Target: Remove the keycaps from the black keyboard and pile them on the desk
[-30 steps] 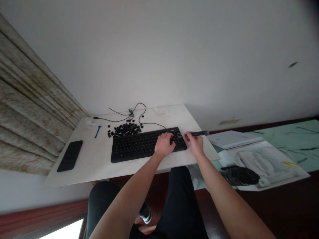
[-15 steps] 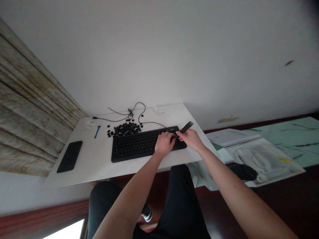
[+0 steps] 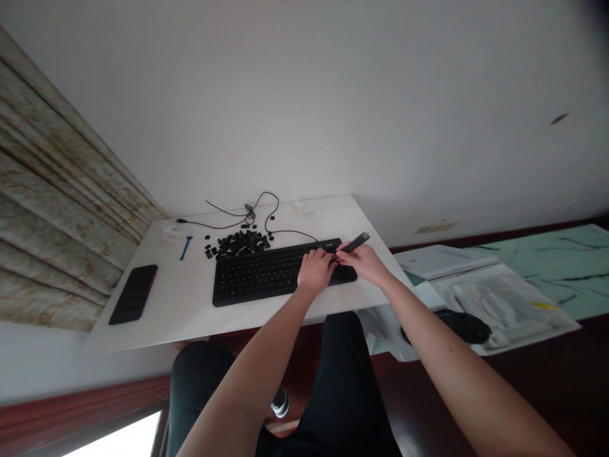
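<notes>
The person's right hand [image 3: 364, 261] is closed on a black tool [image 3: 356, 242], which is tilted over the right part of the keyboard [image 3: 259, 278]. The left hand [image 3: 316, 271] lies on the same keyboard, its fingertips just beside the right hand; it is perhaps too dark there to tell if it grips something. The keyboard is on the white table [image 3: 185, 304]. Behind it are a heap of loose keys [image 3: 242, 244] and a cable [image 3: 295, 231]. Farther left lie a blue stick [image 3: 186, 248] and a phone [image 3: 133, 295].
</notes>
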`<state>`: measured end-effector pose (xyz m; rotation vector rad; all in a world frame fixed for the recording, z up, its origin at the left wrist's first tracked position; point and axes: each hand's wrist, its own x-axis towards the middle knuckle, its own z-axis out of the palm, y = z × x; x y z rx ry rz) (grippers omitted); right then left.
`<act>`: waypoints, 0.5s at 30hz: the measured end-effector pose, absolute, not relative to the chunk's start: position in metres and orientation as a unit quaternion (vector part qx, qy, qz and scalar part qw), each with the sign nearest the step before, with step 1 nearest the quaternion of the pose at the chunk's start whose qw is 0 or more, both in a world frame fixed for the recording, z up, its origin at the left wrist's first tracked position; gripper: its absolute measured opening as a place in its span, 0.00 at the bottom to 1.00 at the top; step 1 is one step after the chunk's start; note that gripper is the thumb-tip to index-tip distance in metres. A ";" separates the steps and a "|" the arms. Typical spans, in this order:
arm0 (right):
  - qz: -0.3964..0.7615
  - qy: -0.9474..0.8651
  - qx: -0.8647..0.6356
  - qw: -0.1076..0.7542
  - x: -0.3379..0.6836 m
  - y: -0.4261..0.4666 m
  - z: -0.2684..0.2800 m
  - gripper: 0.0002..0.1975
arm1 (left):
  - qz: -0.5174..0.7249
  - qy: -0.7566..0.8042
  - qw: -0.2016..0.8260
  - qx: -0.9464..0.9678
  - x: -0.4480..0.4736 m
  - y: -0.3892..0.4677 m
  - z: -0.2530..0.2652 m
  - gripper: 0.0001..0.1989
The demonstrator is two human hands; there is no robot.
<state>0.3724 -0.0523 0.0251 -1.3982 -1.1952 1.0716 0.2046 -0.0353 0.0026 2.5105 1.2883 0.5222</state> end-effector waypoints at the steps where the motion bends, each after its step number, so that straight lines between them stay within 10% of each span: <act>1: 0.442 -0.494 -0.570 0.485 0.373 -0.053 0.025 0.19 | 0.180 0.445 0.134 0.867 0.205 -0.035 0.003 0.13; 15: 0.155 -0.719 -0.559 0.383 0.360 -0.081 0.016 0.10 | 0.133 0.444 0.124 0.877 0.204 -0.035 0.006 0.14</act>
